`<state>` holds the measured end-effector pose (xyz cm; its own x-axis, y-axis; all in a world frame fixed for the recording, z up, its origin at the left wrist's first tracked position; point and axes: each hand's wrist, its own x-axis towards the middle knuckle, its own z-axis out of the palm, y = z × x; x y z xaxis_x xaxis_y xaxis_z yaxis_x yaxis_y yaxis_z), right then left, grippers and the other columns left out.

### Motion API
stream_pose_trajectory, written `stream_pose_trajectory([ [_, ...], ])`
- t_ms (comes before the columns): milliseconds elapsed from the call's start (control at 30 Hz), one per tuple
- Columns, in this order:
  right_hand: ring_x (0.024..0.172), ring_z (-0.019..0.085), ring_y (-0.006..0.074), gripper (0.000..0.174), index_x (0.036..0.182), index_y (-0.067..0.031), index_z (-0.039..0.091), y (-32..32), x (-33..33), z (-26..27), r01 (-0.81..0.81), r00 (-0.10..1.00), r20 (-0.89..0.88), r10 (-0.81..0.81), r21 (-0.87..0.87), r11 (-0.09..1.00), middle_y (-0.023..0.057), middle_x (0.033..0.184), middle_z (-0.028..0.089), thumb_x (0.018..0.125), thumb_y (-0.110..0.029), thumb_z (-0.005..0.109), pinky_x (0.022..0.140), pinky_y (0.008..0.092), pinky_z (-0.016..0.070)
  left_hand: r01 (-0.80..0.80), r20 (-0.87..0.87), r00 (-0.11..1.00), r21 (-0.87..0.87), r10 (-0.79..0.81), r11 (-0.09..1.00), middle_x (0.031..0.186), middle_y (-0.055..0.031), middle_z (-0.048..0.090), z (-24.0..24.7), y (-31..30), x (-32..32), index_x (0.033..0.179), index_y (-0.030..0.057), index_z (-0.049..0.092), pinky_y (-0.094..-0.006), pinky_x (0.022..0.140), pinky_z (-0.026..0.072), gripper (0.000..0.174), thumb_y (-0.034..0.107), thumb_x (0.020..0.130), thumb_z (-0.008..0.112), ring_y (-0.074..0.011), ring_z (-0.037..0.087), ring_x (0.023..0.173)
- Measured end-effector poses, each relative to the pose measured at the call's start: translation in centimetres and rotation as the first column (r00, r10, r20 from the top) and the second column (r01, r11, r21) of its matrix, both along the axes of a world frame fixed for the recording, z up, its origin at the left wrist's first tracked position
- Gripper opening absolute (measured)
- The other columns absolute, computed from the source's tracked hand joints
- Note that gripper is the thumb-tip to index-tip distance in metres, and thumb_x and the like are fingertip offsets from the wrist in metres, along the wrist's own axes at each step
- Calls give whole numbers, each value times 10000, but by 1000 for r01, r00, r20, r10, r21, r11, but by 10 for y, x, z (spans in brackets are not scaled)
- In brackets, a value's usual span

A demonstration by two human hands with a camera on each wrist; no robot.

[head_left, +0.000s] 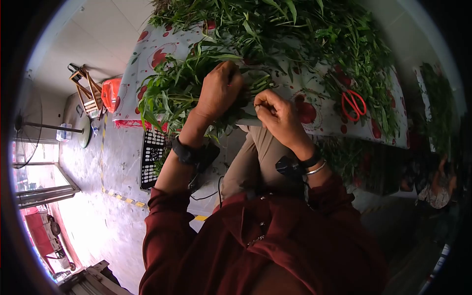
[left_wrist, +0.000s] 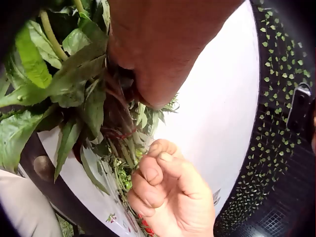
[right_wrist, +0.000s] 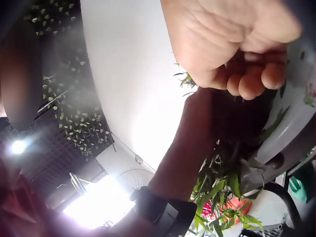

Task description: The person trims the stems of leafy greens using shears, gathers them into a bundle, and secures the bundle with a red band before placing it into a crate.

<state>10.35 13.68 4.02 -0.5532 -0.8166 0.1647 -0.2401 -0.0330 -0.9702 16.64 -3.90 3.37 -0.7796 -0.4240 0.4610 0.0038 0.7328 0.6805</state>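
Observation:
A bunch of leafy green stems [head_left: 169, 93] lies on the near left of the table, leaves to the left and cut ends to the right. My left hand [head_left: 221, 88] grips this bunch from above, seen close up in the left wrist view. Around the stems there runs a thin reddish tie [left_wrist: 118, 133]. Just right of the cut ends is my right hand [head_left: 278, 115], its fingers curled and the thumb against the index finger. In the right wrist view that hand [right_wrist: 232, 44] shows curled fingertips, and nothing visible sits between them.
Loose greens [head_left: 275, 24] are heaped along the table's far side and down its right. Red-handled scissors [head_left: 354, 105] lie among them on the patterned tablecloth [head_left: 307, 110]. Below the left edge stands a black plastic crate [head_left: 151, 157]. A fan [head_left: 29, 123] is at far left.

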Motion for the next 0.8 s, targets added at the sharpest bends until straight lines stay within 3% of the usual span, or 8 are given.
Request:
stream_pose_trajectory([
  [133, 640, 490, 57, 77, 851, -5, 555, 0, -8, -7, -31, 977, -210, 26, -23, 999, 13, 789, 520, 784, 31, 540, 567, 208, 403, 11, 8, 1000, 55, -11, 998, 792, -167, 574, 0, -6, 3, 864, -44, 544, -345, 687, 450, 172, 127, 846, 528, -275, 572, 710],
  [267, 694, 549, 75, 104, 856, -11, 560, -7, -5, -11, -31, 986, -168, -2, -192, 981, 18, 845, 504, 774, 50, 547, 590, 205, 436, 132, 155, 971, 298, -184, 945, 748, -120, 588, 18, -12, 12, 924, -52, 585, -319, 688, 456, 306, 244, 921, 509, -180, 555, 712],
  [367, 716, 589, 93, 84, 888, -6, 548, -7, -1, -1, -56, 998, 29, 64, -214, 975, 32, 892, 528, 814, 24, 520, 601, 211, 467, 188, 196, 936, 418, -291, 889, 713, -72, 592, 23, -14, 15, 889, -42, 606, -285, 660, 444, 366, 307, 941, 510, -125, 528, 697],
  [433, 721, 607, 95, 70, 911, -6, 521, -8, 0, 4, -112, 914, 367, 171, -176, 978, 39, 935, 546, 860, -14, 473, 594, 211, 476, 283, 103, 911, 547, -399, 788, 710, -6, 550, 27, -12, 17, 803, 15, 601, -248, 613, 398, 409, 365, 962, 461, -73, 461, 663],
  [567, 669, 588, 84, 83, 926, -12, 510, -12, 1, -9, -120, 891, 404, 209, -235, 965, 43, 951, 556, 893, -54, 447, 575, 207, 468, 290, 88, 906, 584, -413, 759, 671, 12, 509, 24, -15, 13, 767, 29, 589, -233, 599, 385, 406, 361, 962, 459, -64, 441, 647],
  [667, 630, 537, 69, 57, 913, -14, 508, -11, 0, -14, -123, 930, 318, 187, -210, 970, 33, 898, 555, 882, -30, 463, 572, 198, 444, 303, 113, 888, 587, -446, 751, 638, 27, 468, 23, -13, 8, 738, 39, 570, -229, 575, 361, 401, 350, 964, 456, -58, 419, 627],
  [767, 659, 484, 127, 67, 892, -2, 483, -9, 3, -17, -103, 981, -176, 82, -116, 988, 58, 808, 532, 831, 25, 477, 618, 246, 419, 237, 170, 894, 606, -415, 760, 615, 38, 441, 23, -8, 7, 717, 45, 559, -230, 547, 328, 394, 335, 963, 456, -55, 388, 600],
  [800, 659, 484, 127, 67, 892, -2, 483, -9, 4, -17, -106, 981, -173, 86, -113, 988, 58, 808, 532, 831, 25, 477, 618, 246, 419, 228, 181, 899, 583, -398, 780, 612, 39, 439, 20, -9, 5, 708, 49, 556, -231, 536, 315, 392, 332, 961, 457, -55, 378, 590],
])
